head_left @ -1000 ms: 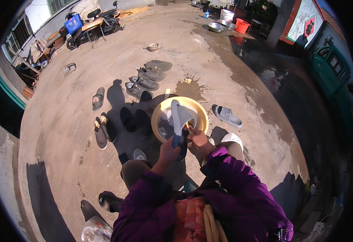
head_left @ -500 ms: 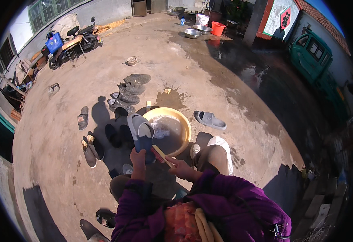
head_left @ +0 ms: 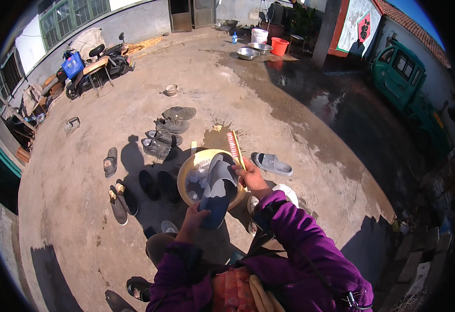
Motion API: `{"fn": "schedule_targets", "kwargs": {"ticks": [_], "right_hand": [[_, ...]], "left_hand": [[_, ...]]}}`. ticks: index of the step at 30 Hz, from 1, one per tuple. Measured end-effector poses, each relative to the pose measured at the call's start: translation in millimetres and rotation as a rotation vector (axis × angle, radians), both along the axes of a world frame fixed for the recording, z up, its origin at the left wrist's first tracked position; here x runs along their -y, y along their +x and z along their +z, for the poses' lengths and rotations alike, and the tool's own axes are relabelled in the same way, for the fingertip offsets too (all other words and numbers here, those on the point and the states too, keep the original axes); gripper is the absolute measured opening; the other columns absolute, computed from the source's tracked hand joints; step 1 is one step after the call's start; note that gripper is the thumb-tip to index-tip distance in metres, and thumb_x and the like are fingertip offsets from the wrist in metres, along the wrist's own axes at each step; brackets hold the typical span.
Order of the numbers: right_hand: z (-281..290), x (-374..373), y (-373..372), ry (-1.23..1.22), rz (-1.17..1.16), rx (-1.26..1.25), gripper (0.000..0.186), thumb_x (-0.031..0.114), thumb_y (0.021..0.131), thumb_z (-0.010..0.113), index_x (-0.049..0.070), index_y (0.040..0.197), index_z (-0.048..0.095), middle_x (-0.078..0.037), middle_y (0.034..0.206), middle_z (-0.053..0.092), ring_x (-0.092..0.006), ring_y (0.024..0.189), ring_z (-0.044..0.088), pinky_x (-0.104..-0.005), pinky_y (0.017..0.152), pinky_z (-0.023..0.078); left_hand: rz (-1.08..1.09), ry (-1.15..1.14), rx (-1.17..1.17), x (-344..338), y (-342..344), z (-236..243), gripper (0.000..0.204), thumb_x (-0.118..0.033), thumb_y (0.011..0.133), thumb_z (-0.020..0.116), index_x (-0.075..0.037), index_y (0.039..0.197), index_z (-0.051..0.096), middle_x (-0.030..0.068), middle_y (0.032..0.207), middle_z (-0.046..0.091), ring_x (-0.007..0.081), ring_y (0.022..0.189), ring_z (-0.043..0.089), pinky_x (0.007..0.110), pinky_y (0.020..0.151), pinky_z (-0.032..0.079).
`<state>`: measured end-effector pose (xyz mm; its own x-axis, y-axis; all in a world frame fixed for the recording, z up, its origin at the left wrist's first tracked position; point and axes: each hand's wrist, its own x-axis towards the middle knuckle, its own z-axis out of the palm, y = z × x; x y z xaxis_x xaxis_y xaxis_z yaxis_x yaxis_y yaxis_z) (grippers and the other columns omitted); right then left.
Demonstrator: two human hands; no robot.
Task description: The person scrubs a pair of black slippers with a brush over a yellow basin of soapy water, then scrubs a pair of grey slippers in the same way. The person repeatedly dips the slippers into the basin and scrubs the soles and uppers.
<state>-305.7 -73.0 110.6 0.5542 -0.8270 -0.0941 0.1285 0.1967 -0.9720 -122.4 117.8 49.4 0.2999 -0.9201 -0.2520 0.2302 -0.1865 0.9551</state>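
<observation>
My left hand [head_left: 192,221] is closed round the lower end of a grey slide sandal [head_left: 220,177], tilted over the basin with its strap upward. In my right hand [head_left: 253,178] is a scrubbing brush [head_left: 233,144] with a yellowish body and red-and-white bristles. It stands nearly upright beside the sandal, bristles turned left; my right fingers are close to the sandal's edge, and whether they touch it I cannot tell. Beneath lies a yellow basin [head_left: 182,177] of murky water with white suds. Another grey slide sandal [head_left: 272,164] rests on the ground right of the basin.
Several dark shoes [head_left: 166,138] line up beyond the basin's left. Slip-on shoes [head_left: 118,210] and a lone sandal [head_left: 110,162] lie farther left. Metal bowls [head_left: 248,53] and a red bucket [head_left: 279,46] stand at the back. A green vehicle [head_left: 401,70] is at right.
The sandal has moved right, over the basin, in my left hand. My right hand has lifted the brush away up and right, turning it from slanted to nearly upright.
</observation>
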Motion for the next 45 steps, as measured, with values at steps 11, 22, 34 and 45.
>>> {"fn": "schedule_targets", "kwargs": {"ticks": [11,22,34,45], "right_hand": [[21.5,11.4,-8.8,-0.047,0.203,-0.076,0.046,0.008,0.088,0.059,0.012,0.133,0.053,0.003,0.071,0.057,-0.0057,0.046,0.043,-0.0211,0.043,0.033],[10.7,-18.3,67.4,0.073,-0.369,0.106,0.052,-0.003,0.083,0.060,0.011,0.132,0.050,0.000,0.070,0.055,-0.0072,0.047,0.046,-0.0234,0.041,0.036],[-49.1,-56.1,144.8,-0.399,-0.041,-0.233,0.065,0.003,0.081,0.065,-0.002,0.141,0.038,-0.019,0.125,0.059,-0.0262,0.114,0.058,-0.0314,0.097,0.043],[-17.8,-91.4,136.0,-0.941,0.277,-0.563,0.044,0.023,0.093,0.059,0.007,0.134,0.053,-0.019,0.097,0.064,-0.0293,0.094,0.062,-0.0351,0.084,0.050]], "left_hand": [[-0.075,0.044,0.103,3.1,3.7,0.4,0.048,-0.005,0.074,0.067,0.003,0.120,0.058,0.0099,0.102,0.067,0.0196,0.088,0.065,0.032,0.081,0.051],[0.383,-0.321,0.478,35.9,34.1,18.5,0.026,-0.025,0.093,0.061,0.000,0.100,0.066,0.0076,0.087,0.065,0.0147,0.082,0.059,0.027,0.075,0.047],[0.354,-0.108,-0.721,61.1,66.5,-18.1,0.045,-0.035,0.102,0.040,-0.001,0.131,0.046,0.0139,0.125,0.058,0.0259,0.110,0.060,0.041,0.094,0.050],[0.500,-0.432,-0.784,71.5,130.2,-21.1,0.049,-0.041,0.104,0.032,-0.002,0.127,0.051,0.0121,0.121,0.060,0.0267,0.112,0.058,0.040,0.097,0.046]]}}
